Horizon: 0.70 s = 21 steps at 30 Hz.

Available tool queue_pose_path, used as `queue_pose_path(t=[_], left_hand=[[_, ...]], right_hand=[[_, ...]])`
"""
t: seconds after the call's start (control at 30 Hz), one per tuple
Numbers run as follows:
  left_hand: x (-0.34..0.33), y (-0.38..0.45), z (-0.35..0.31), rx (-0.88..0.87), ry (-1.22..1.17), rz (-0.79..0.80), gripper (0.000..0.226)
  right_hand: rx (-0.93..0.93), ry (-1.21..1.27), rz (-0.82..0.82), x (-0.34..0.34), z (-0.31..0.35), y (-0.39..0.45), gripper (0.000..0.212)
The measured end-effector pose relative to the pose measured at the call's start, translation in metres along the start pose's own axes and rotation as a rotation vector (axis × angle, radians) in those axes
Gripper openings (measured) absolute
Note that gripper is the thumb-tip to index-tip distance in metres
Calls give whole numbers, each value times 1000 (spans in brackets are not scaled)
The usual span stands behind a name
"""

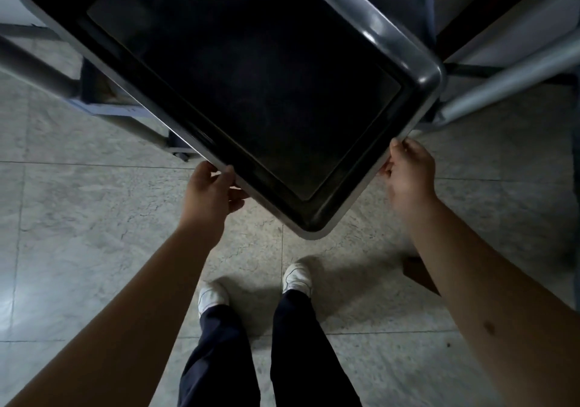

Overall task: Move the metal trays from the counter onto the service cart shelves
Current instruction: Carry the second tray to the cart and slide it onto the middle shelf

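Observation:
A large dark metal tray (238, 71) with a rolled grey rim fills the upper half of the view, turned diagonally with one corner pointing down toward me. My left hand (210, 191) grips its lower-left edge, thumb over the rim and fingers beneath. My right hand (408, 171) grips the lower-right edge near the right corner. The tray is held above the floor in front of the service cart, whose grey tubular frame (489, 93) shows at the right and whose frame bar (34, 67) shows at the left. The cart shelves are hidden behind the tray.
Grey marbled floor tiles (94, 234) lie below. My legs in dark trousers and white shoes (296, 276) stand at the bottom centre. A brown object (419, 271) lies on the floor behind my right forearm. A dark cart wheel (182, 154) shows under the tray's left edge.

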<state>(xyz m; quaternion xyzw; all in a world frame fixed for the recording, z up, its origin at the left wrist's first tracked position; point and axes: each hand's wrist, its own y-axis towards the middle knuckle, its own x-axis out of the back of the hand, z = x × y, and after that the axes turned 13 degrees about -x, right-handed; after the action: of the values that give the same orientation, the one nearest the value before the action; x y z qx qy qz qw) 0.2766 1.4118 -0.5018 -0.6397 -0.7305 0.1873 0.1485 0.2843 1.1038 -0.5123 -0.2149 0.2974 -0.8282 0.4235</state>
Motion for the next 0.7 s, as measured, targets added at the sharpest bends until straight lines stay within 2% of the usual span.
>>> queue_pose_path(t=[0.1, 0.2, 0.33, 0.37, 0.43, 0.57, 0.63, 0.7], left_hand=[[-16, 0, -5, -13, -57, 33, 9], [-35, 1, -7, -4, -111, -72, 9], [-60, -1, -5, 14, -176, -127, 8], [-67, 0, -5, 20, -184, -135, 8], [-82, 3, -5, 31, -218, -158, 9], [-107, 15, -5, 58, -336, -123, 11], [-118, 26, -9, 76, -365, -67, 11], [-122, 40, -16, 65, -352, -46, 12]], right_hand=[[-12, 4, -58, -6, 22, 20, 22], [-73, 13, -110, -11, 31, 28, 20], [11, -348, -142, -7, 1, -21, 38], [29, -360, -145, -4, -14, -39, 42], [5, -195, -139, -3, -37, -66, 41], [-193, 323, -182, -23, -33, -51, 17], [-194, 422, -221, -30, -14, -28, 13], [-159, 385, -229, -32, 3, -7, 13]])
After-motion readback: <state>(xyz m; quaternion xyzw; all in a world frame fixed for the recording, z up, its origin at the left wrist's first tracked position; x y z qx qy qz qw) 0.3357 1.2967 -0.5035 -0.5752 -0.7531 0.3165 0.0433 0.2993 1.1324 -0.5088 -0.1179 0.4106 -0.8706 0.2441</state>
